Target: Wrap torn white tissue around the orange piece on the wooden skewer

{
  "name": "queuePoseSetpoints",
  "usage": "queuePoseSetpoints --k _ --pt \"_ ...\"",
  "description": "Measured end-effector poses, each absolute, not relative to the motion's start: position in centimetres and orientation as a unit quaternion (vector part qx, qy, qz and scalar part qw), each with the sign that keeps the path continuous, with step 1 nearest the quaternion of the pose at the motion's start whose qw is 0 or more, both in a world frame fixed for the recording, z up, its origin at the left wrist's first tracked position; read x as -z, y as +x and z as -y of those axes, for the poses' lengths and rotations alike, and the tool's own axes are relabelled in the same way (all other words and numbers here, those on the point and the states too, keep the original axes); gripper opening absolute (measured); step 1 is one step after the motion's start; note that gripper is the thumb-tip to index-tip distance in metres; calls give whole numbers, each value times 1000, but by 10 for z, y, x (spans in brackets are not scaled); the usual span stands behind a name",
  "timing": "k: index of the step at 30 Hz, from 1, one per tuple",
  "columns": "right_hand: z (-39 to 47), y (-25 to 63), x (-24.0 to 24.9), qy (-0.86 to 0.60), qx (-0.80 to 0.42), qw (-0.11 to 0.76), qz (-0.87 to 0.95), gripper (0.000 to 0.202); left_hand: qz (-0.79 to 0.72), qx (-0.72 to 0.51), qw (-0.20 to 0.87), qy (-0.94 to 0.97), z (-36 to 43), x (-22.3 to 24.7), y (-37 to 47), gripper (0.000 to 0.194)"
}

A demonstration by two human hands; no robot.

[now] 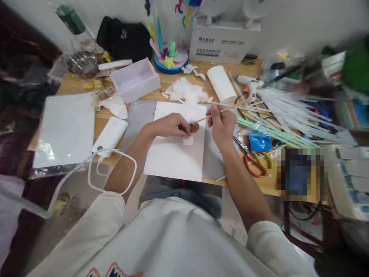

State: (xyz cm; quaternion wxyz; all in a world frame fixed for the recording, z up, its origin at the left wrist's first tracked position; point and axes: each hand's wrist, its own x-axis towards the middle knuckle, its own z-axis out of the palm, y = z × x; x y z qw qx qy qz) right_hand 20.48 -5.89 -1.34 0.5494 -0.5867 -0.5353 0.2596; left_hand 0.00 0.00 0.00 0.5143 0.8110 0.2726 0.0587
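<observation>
Hiding most of the detail at the centre of the frame, the fingertips of the left hand (174, 125) overlap the left edge of a small dark-and-orange piece (195, 128), which lies over the upper part of a white sheet (173, 157). Its full outline cannot be made out, nor what the pale square (188, 141) just below it is. The sheet covers the middle of a grey mat (215, 161). At the lower right, coarse pixels mask an object (300, 175); the colourful hanging ornaments at the top centre and the shirt print (113, 271) at the bottom are cut off by the frame, and the left and right margins blur.

The left forearm slants up from the lower left, a white cable (135, 165) looping across it; the wrist bends toward the centre, with thumb and index finger drawn together at the piece. Whether they pinch it or only steady it, I cannot tell. The right forearm rises from the lower right, and the right hand (221, 123) grasps a thin stick (201, 119) between thumb and curled fingers, its lower end pointing left, at the piece's upper edge; contact there is unclear.
</observation>
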Motion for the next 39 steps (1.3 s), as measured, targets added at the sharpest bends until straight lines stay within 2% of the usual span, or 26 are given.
queuePoseSetpoints --k 6,16,22,30,35,39 --pt "57 207 16 -598 -256 539 534 57 -262 -145 487 821 4 0 7 12" --pt "59 208 19 -594 -245 547 536 56 -342 -102 436 826 -7 -2 -8 19" --pt "61 205 18 -586 -264 518 564 53 -351 -98 425 829 -7 -3 -7 20" --pt "59 205 18 -603 -249 521 550 54 -330 -144 429 828 -2 -2 1 16" --pt "58 206 20 -602 -244 528 546 52 -406 -213 371 808 2 17 16 12" --pt "58 207 22 -599 -247 531 546 50 -434 -212 360 798 1 26 19 11"
